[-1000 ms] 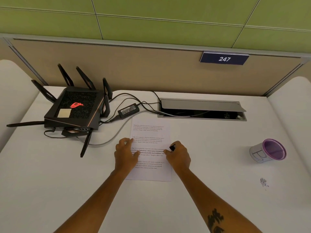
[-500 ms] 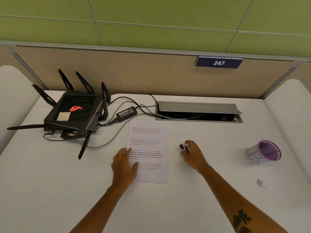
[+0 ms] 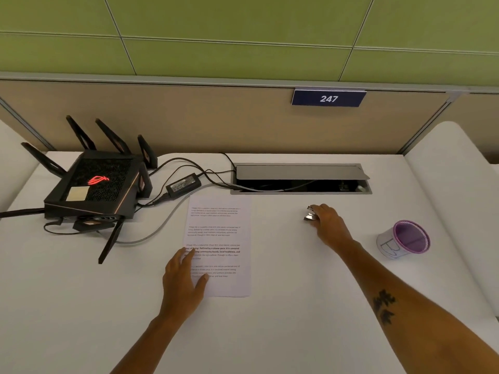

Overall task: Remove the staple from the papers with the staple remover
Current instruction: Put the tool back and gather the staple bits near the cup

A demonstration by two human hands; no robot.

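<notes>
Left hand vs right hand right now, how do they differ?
The left hand lies flat, fingers straight, on the left edge of the papers; the right hand is off the papers, to their right. The left hand holds nothing; the right hand's fingers curl around the staple remover. Both are down at the white desk.

A black router [image 3: 94,187], a power adapter [image 3: 183,184] and what looks like a purple cup [image 3: 405,240].

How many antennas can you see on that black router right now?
6 visible. Three rise along the router's far edge, one juts up-left at its far left corner, one lies flat toward the left frame edge, and one slants down at its near side. More may be hidden behind it.
</notes>
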